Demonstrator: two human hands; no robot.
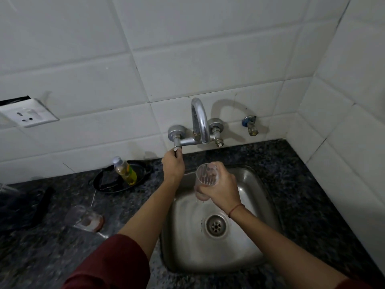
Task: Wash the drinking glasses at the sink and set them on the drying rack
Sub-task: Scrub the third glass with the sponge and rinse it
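Observation:
My right hand (220, 186) grips a clear ribbed drinking glass (205, 176), held tilted over the steel sink (256, 184), just below the tap spout (201, 119). My left hand (173, 165) is closed on the tap's left handle (177, 150) under the wall valve. No water stream shows from the spout. A second clear glass (76, 213) stands on the dark counter to the left of the sink, beside a small reddish sponge (93, 222).
A black pan (104, 184) holding a bottle of yellow dish liquid (126, 171) sits at the back left of the granite counter (302, 184). A dark object (23, 207) lies at far left. A wall socket (27, 115) and a small brass valve (251, 126) are on the tiles.

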